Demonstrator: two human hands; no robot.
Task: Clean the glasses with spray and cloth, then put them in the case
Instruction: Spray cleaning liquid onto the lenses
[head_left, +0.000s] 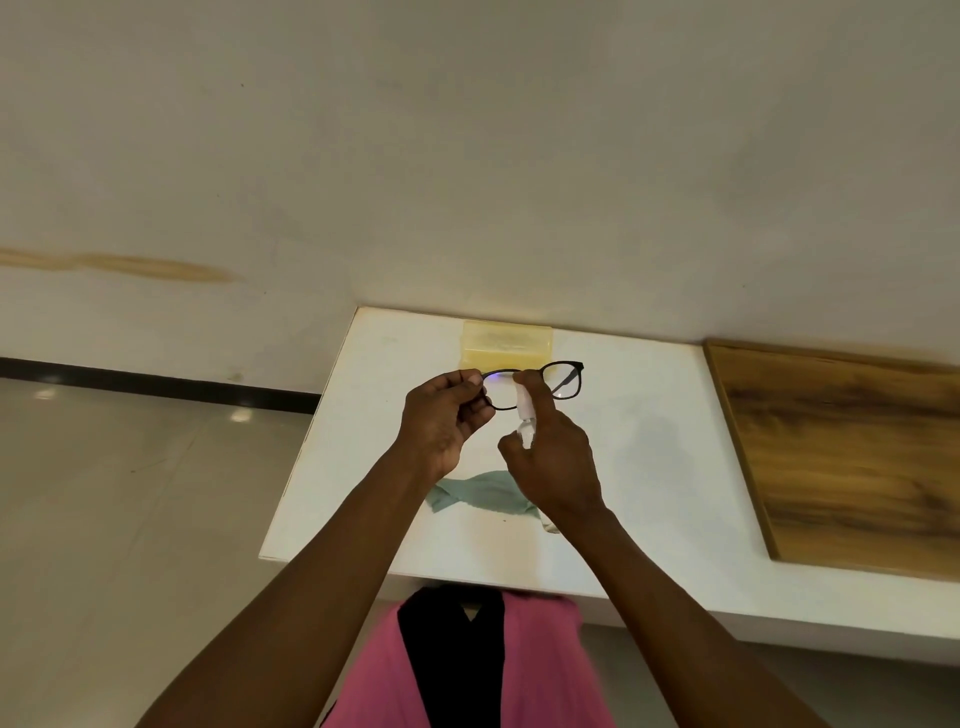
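Observation:
Black-framed glasses (563, 382) are held up above the white table (649, 467), pinched at their left end by my left hand (441, 421). My right hand (553, 462) grips a small clear spray bottle (525, 415), index finger on its top, nozzle close to the left lens. A teal cloth (478, 493) lies crumpled on the table under my hands. The pale yellow translucent case (506, 345) sits against the wall at the table's far edge, behind the glasses.
A wooden board (852, 457) covers the table's right part. The table's left edge drops to a glossy tiled floor (130, 493). A small clear object (550, 525) peeks out beneath my right wrist. The wall stands directly behind the table.

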